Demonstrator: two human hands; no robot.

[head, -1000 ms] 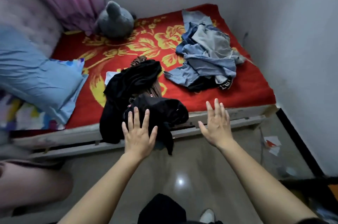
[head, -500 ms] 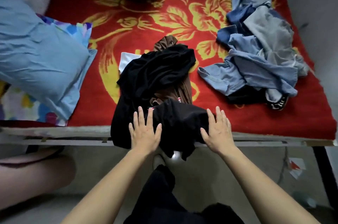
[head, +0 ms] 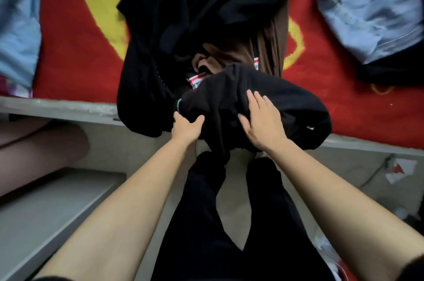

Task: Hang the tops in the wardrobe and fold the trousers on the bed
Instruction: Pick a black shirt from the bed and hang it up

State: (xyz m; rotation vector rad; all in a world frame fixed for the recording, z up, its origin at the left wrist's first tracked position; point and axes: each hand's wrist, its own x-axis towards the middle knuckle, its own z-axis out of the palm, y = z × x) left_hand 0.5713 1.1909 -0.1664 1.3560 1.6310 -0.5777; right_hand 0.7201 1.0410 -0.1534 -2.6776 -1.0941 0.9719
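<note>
Nothing looks folded yet: left hand (head: 187,130) grips the black garment (head: 275,99) at the bed (head: 80,62) edge, centre frame, right hand (head: 261,121) spread flat on it; blue pile (head: 371,19) waits upper right.

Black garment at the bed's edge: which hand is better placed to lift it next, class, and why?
Left. The left hand grips the black garment at its near edge; the right hand only lies flat on top.

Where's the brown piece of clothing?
The brown garment sits mid-frame in the head view, in the centre pile on the red blanket. It is tucked under the big black garment, just behind the black bundle at the bed's near edge.
</note>
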